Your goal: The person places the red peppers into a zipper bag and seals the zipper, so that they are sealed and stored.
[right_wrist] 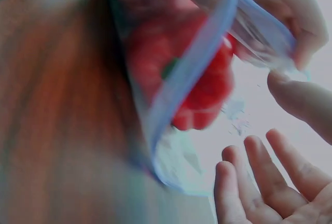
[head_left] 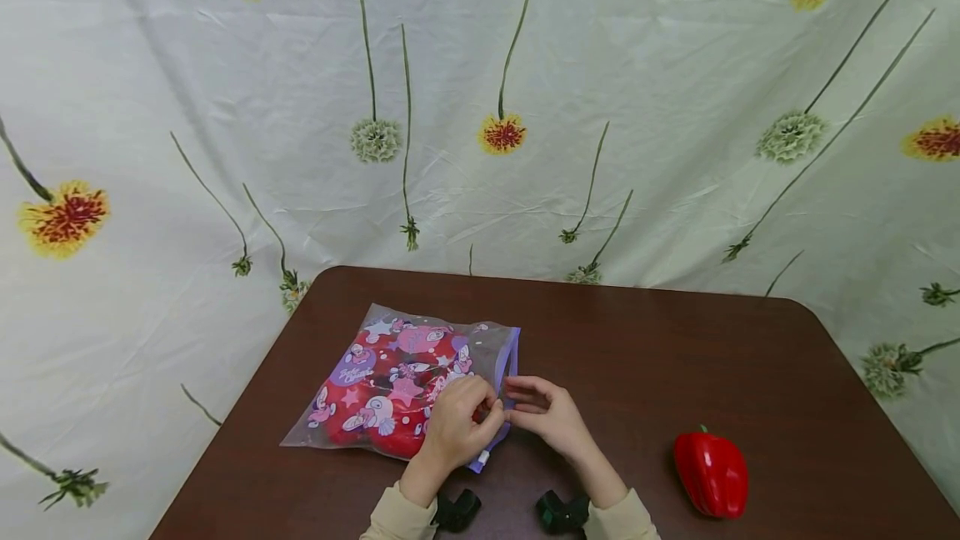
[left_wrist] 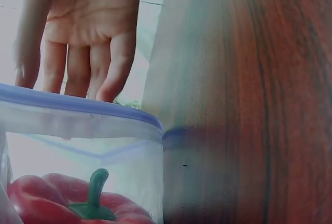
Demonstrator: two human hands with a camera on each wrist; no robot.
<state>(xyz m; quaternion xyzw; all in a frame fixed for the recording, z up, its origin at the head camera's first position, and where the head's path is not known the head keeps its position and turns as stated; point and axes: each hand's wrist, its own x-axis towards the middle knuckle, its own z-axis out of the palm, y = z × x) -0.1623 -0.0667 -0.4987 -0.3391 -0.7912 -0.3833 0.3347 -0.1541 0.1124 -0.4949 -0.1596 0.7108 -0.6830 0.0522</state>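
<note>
A clear zip bag [head_left: 405, 390] with a purple edge and pink cartoon print lies on the table, holding red bell peppers. One bell pepper [left_wrist: 62, 198] with a green stem shows inside it in the left wrist view. My left hand [head_left: 461, 423] pinches the bag's lip; in the right wrist view that hand [right_wrist: 295, 16] sits at the purple rim. My right hand [head_left: 551, 415] is at the open mouth, its fingers [right_wrist: 264, 182] loosely extended and its thumb near the left fingertips. A white slider [head_left: 483, 458] sits at the zip's near end.
Another red bell pepper [head_left: 712, 473] rests on the brown table [head_left: 615, 357] at the right. A pale cloth [head_left: 450, 207] printed with flowers hangs behind the table's far edge. Dark wrist cameras [head_left: 561, 512] are strapped at both wrists.
</note>
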